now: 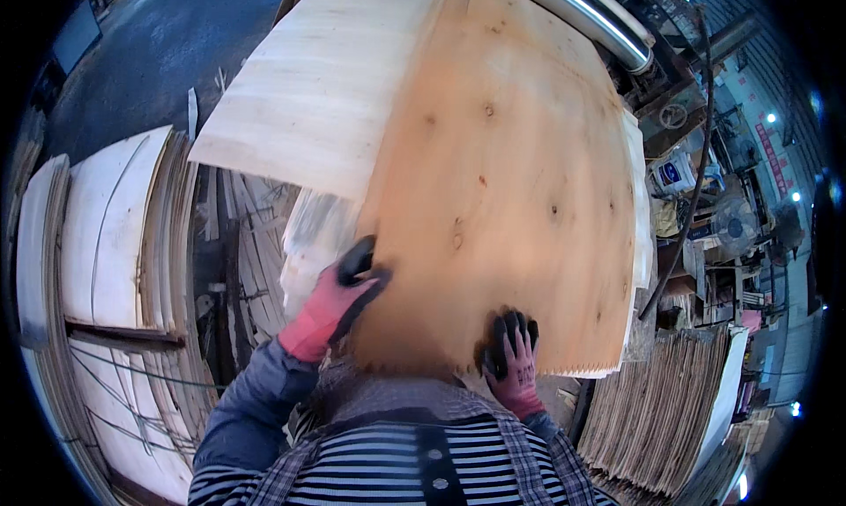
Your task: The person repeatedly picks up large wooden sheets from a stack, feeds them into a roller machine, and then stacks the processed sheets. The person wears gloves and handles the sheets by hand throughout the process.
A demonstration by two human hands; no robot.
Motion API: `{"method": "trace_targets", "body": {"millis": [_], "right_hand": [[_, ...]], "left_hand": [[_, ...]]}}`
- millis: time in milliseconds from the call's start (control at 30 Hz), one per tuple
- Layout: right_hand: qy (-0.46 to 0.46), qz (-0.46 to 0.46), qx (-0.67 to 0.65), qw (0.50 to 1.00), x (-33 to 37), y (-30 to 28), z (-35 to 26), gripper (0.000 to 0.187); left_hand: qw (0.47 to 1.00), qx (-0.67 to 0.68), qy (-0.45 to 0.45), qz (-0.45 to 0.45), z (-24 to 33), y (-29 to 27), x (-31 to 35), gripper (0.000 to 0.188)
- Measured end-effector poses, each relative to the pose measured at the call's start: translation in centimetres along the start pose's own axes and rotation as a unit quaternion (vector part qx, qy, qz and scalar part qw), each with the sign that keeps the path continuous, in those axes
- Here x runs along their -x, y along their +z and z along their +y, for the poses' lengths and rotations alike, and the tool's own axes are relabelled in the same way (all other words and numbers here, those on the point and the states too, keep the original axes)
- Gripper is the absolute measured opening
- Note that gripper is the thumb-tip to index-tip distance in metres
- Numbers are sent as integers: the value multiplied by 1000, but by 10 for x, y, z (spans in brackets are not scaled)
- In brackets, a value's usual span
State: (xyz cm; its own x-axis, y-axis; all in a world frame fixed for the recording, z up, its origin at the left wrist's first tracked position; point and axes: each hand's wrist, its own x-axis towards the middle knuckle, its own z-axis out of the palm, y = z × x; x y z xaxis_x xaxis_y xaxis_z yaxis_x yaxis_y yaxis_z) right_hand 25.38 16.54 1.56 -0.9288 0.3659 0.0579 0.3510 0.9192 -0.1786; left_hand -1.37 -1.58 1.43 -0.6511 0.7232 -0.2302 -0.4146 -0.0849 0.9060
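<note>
A large brown wood veneer sheet (520, 167) with dark knots lies in front of me on a stack of sheets, its near edge jagged. Gloved in pink with black fingers, my left hand (339, 294) is at the sheet's left edge, thumb and fingers apart. My right hand (512, 356), in a matching glove, rests at the near edge with its fingers stretched out flat over the wood. A paler veneer sheet (313, 83) sticks out to the left, partly beneath the brown one. Whether either thumb reaches under the edge, I cannot tell.
Bundled veneer stacks (110, 233) stand at the left, and another stack (656, 409) is at the lower right. A shiny metal roller (595, 21) crosses the far side. A dark cable (702, 153) hangs at the right, near a fan (734, 224).
</note>
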Motion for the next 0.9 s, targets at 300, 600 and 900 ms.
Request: {"method": "trace_targets", "body": {"millis": [300,600,900], "right_hand": [[34,288,26,957,66,-37,11,53],[-14,367,78,927,-19,-118,15,52],[5,318,77,945,-234,-60,94,48]], "left_hand": [[965,-9,206,-162,87,78,35,41],[796,-558,219,84,-37,17,25,72],[923,-357,86,112,-29,5,10,64]]}}
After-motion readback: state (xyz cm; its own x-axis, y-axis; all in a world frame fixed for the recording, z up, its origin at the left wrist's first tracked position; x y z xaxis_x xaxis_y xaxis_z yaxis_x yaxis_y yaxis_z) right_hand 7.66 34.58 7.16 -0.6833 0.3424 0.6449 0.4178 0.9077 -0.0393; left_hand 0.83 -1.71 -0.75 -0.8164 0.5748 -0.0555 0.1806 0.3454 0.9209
